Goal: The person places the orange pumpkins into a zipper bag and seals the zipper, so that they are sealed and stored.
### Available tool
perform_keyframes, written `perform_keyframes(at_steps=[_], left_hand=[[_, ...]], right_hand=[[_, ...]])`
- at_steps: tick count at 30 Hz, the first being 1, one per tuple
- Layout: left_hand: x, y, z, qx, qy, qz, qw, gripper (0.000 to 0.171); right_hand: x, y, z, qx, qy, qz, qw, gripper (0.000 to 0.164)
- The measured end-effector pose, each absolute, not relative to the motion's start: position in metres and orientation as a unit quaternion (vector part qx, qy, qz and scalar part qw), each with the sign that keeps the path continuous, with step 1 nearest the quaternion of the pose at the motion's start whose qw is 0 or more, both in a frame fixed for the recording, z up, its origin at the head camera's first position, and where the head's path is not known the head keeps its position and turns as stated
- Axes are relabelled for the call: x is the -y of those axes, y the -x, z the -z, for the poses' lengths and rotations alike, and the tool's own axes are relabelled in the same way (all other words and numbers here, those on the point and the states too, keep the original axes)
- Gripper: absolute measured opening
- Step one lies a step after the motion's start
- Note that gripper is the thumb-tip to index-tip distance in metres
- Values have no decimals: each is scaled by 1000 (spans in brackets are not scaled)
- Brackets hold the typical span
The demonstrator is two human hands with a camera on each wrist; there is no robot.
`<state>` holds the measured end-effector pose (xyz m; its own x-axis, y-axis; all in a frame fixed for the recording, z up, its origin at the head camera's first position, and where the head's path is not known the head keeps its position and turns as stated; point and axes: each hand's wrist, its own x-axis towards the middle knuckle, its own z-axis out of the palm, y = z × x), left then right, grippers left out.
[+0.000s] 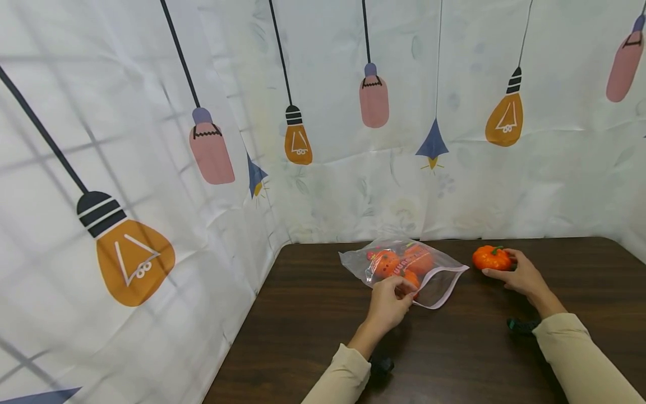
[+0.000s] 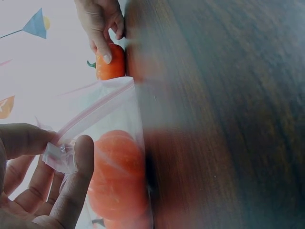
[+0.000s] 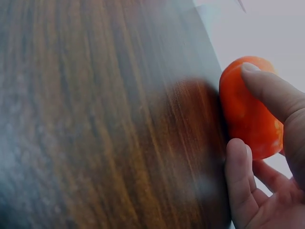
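Note:
A clear plastic zip bag [image 1: 360,261] with a pink-white zip edge lies toward the back of the table. Inside it are several small orange pumpkins [image 1: 386,262], with red print on the plastic over them. My left hand [image 1: 387,307] pinches the near corner of the bag's mouth between thumb and index finger, at a small clear slider [image 2: 59,156]. Right of the bag sits a glossy orange toy pumpkin [image 1: 490,258] with a green stem. My right hand [image 1: 525,279] grips it from the right, thumb [image 3: 267,86] on its side and fingers partly hidden.
The dark wood table [image 1: 303,336] has rounded back corners. A white curtain [image 1: 333,196] printed with hanging lamps stands along its back and left sides. Dark wrist-worn devices [image 1: 382,366] show under both wrists.

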<state>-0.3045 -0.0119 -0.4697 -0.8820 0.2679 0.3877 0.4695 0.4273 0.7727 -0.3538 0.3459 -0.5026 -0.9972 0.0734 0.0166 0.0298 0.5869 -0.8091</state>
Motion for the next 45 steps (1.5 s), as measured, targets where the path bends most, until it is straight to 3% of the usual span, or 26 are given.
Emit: perform_keyframes(at_steps=[45], left_hand=[[12,303,471,839,221,485,109,6]], right_hand=[[-346,331,515,837,29,-546,30,106]])
